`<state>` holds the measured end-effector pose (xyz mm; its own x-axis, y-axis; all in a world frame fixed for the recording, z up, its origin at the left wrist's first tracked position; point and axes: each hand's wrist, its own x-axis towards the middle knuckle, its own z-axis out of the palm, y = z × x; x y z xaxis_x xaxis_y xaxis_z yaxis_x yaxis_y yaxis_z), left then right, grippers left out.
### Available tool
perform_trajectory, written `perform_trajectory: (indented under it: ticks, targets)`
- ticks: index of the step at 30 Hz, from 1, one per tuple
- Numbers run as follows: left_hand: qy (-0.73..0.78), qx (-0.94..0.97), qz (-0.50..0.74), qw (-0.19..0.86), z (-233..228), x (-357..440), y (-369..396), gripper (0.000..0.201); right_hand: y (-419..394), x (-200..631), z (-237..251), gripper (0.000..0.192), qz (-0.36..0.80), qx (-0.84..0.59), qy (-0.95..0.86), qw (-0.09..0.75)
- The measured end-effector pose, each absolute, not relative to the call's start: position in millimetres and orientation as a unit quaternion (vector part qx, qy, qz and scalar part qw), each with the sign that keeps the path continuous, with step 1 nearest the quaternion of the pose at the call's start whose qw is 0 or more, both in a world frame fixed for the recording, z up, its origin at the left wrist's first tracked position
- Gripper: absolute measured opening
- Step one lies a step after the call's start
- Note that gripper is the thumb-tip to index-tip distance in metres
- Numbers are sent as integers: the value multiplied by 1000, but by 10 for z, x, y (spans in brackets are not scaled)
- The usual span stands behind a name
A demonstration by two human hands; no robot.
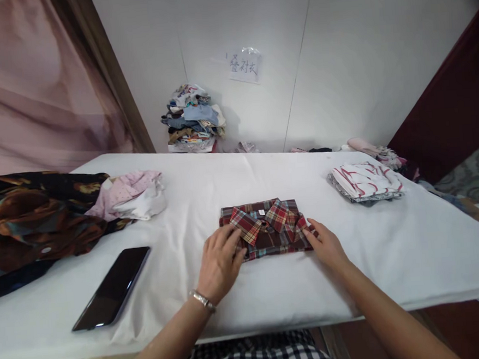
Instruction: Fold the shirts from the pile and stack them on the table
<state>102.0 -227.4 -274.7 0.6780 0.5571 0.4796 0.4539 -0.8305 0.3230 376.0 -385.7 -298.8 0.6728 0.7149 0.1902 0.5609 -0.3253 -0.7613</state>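
A plaid shirt (274,234) in red, brown, blue and yellow lies before me on the white-covered table, folded into a flat rectangle. Its collar faces up, with a small white label at the neck. My left hand (221,257), with a bracelet at the wrist, is closed on the shirt's left edge, fingers bent. At the right edge, my right hand (325,243) grips a bit of the cloth between thumb and fingers. What the fingertips do underneath is hidden.
A black phone (112,289) lies at the left front. Loose dark clothes (37,221) and a pink garment (123,193) cover the far left. Folded clothes (365,181) are stacked at the right. Behind the table rises a clothes pile (194,120) against the wall.
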Motion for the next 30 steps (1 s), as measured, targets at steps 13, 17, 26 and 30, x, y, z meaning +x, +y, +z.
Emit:
perform_trajectory:
  ticks: [13, 17, 26, 30]
  targets:
    - [156, 980, 118, 40, -2695, 1473, -2109, 40, -4199, 2850, -2879, 45, 527, -562, -101, 630]
    - [164, 972, 158, 54, -2520, 1484, -2168, 43, -4016, 2764, -2855, 45, 574, -471, -85, 664]
    - [152, 977, 149, 2, -2938, 1309, -2475, 63, -3258, 2587, -2989, 43, 476, -424, -20, 770]
    - [143, 961, 233, 39, -3014, 1213, -2475, 65, -3171, 2597, -3024, 34, 428, -427, 30, 796]
